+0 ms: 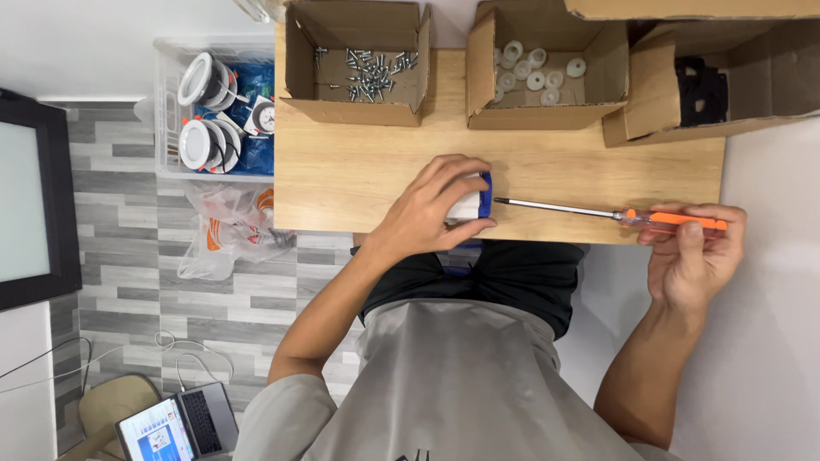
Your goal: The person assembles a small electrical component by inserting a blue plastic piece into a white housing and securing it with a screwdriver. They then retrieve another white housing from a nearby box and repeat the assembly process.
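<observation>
Nearest to the camera is the person's grey shirt (pixel 444 384), and past it both arms reach to the wooden worktop (pixel 359 171). At the centre of the frame the left hand (pixel 431 205) is clenched over a small white part with a blue piece (pixel 483 198), pressing it down near the worktop's lower edge. At the right, the right hand (pixel 688 252) grasps the orange handle of a screwdriver (pixel 615 215); its shaft lies level and the tip is just beside the blue piece.

Along the top of the frame stand open cardboard boxes: one with loose screws (pixel 367 67), one with white round washers (pixel 530 70), one with black parts (pixel 702 92). At the upper left, a clear bin (pixel 218 107) holds round white lamp fittings.

In my judgement the tip could slip off the part and hit the left fingers, because they are wrapped so close around it. Also, the part sits close to the edge, so a hard push may send it onto the person's lap.
</observation>
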